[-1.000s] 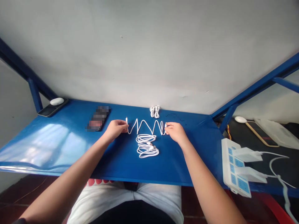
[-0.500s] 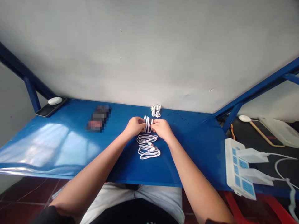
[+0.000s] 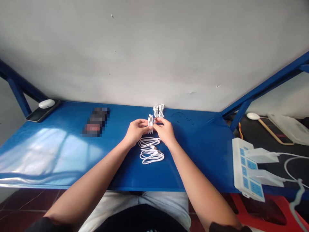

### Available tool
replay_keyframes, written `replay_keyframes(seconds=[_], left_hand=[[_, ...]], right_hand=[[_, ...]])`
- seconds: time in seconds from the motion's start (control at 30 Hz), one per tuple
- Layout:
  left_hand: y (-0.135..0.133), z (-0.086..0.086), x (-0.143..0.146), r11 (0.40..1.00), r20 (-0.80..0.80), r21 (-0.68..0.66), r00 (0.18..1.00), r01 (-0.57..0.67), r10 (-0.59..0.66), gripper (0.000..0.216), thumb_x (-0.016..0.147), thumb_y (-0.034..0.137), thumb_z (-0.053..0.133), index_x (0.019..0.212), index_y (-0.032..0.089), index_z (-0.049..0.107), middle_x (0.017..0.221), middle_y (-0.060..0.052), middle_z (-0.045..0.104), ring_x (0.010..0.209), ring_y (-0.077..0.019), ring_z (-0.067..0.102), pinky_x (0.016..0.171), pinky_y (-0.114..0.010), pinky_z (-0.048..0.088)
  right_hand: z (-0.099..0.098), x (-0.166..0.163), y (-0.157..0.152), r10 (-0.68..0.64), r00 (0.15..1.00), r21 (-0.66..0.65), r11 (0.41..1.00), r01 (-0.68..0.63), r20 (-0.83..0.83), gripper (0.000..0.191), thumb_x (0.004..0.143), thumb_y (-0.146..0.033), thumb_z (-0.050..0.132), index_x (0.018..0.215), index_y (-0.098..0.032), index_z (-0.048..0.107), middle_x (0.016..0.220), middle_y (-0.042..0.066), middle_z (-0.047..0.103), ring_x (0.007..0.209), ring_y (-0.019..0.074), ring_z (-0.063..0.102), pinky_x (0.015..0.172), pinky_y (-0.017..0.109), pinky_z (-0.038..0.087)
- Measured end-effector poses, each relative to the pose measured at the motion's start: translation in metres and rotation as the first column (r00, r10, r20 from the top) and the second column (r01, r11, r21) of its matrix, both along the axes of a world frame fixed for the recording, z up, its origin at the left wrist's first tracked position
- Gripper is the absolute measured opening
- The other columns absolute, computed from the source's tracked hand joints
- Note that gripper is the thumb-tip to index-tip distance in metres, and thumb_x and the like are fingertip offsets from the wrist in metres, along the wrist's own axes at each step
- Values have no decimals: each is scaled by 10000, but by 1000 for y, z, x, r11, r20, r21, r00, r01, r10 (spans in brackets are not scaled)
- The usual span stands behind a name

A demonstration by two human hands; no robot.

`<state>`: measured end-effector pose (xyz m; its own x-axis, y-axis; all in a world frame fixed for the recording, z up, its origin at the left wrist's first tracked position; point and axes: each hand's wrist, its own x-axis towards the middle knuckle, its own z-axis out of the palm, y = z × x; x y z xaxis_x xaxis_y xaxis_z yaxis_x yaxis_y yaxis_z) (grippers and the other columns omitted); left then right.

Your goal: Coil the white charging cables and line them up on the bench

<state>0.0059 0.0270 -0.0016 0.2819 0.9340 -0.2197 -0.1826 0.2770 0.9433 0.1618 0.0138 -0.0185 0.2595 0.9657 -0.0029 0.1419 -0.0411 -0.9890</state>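
Note:
A coiled white charging cable (image 3: 150, 122) is pinched upright between my two hands, its loops pressed close together. My left hand (image 3: 137, 129) grips the bundle from the left with thumb and fingers. From the right, my right hand (image 3: 164, 129) holds the other side of it, and a plug end shows near those fingertips. Just below my hands, two loosely coiled white cables, the upper (image 3: 149, 141) and the lower (image 3: 152, 156), lie on the blue table with USB ends showing. Beyond my hands, two tied white cable bundles (image 3: 158, 111) rest side by side near the wall.
The blue table (image 3: 205, 154) runs along a grey wall. A pixelated dark object (image 3: 96, 121) lies left of my hands. Farther left, a white mouse-like object (image 3: 46, 103) sits on a phone (image 3: 36, 115). A white power strip (image 3: 248, 169) with plugged-in chargers stands at the right edge.
The cable loops between my hands have been squeezed into a narrower bundle. My fingers have closed further around it, and the camera view has shifted slightly.

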Motion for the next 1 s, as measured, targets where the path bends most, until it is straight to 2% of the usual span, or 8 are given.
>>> replay_keyframes(seconds=[0.07, 0.13, 0.27, 0.4, 0.53, 0.67, 0.83, 1.0], left_hand=[[0, -1, -1, 1000, 4, 14, 1000, 15, -15, 496, 565, 322, 958, 941, 123, 701, 898, -96, 773, 769, -183, 725, 750, -313, 576], [0, -3, -3, 999, 31, 25, 999, 41, -42, 503, 570, 317, 955, 979, 126, 732, 948, -105, 784, 814, -200, 736, 808, -341, 583], [1, -5, -5, 995, 83, 40, 992, 93, -96, 462, 624, 333, 928, 1021, 143, 787, 1017, -102, 789, 919, -227, 740, 929, -380, 571], [0, 2, -7, 991, 94, 37, 987, 128, -131, 407, 697, 338, 891, 1053, 161, 805, 1057, -102, 784, 953, -215, 732, 948, -363, 561], [-2, 9, -8, 991, 78, 68, 989, 119, -124, 429, 692, 331, 894, 1079, 169, 803, 1113, -117, 771, 982, -239, 726, 917, -373, 571], [-4, 9, -6, 979, 55, 180, 993, 97, -109, 390, 662, 303, 907, 1017, 166, 817, 1050, -104, 786, 967, -251, 728, 917, -384, 574], [-5, 10, -7, 953, -13, 291, 996, 90, -90, 323, 748, 336, 848, 1019, 162, 819, 1017, -91, 792, 951, -253, 727, 924, -385, 561], [-7, 13, -8, 924, -109, 364, 991, 117, -82, 339, 811, 384, 792, 1076, 173, 806, 1098, -92, 783, 1050, -276, 717, 966, -383, 543]], right_hand=[[1, -1, 0, 17, 997, -10, 1000, -18, -75, 350, 710, -240, 692, 1052, -166, 702, 1112, 108, 765, 974, 239, 744, 833, 337, 602], [2, -1, -1, 75, 982, -28, 996, -81, -172, 356, 716, -243, 693, 1065, -171, 690, 1073, 104, 778, 996, 243, 747, 869, 350, 599], [7, -1, -3, 127, 951, -30, 990, -141, -282, 390, 691, -234, 727, 1075, -176, 692, 989, 86, 798, 888, 241, 768, 841, 373, 614], [12, 1, -5, 127, 928, -8, 990, -138, -351, 421, 654, -238, 782, 1063, -161, 715, 981, 90, 803, 864, 252, 771, 837, 397, 621], [16, 1, -7, 105, 945, 8, 994, -108, -309, 411, 652, -271, 812, 1039, -149, 745, 975, 98, 803, 928, 268, 767, 887, 405, 605], [17, 0, -8, 97, 968, 44, 995, -89, -231, 344, 682, -324, 810, 975, -154, 750, 934, 94, 799, 900, 261, 764, 857, 392, 610], [17, 1, -8, 142, 961, 71, 989, -128, -238, 351, 738, -336, 774, 1046, -173, 731, 978, 85, 794, 864, 236, 758, 808, 366, 617], [22, 3, -9, 125, 965, 75, 991, -110, -231, 316, 736, -293, 752, 1021, -158, 733, 953, 85, 796, 861, 234, 760, 838, 371, 611]])
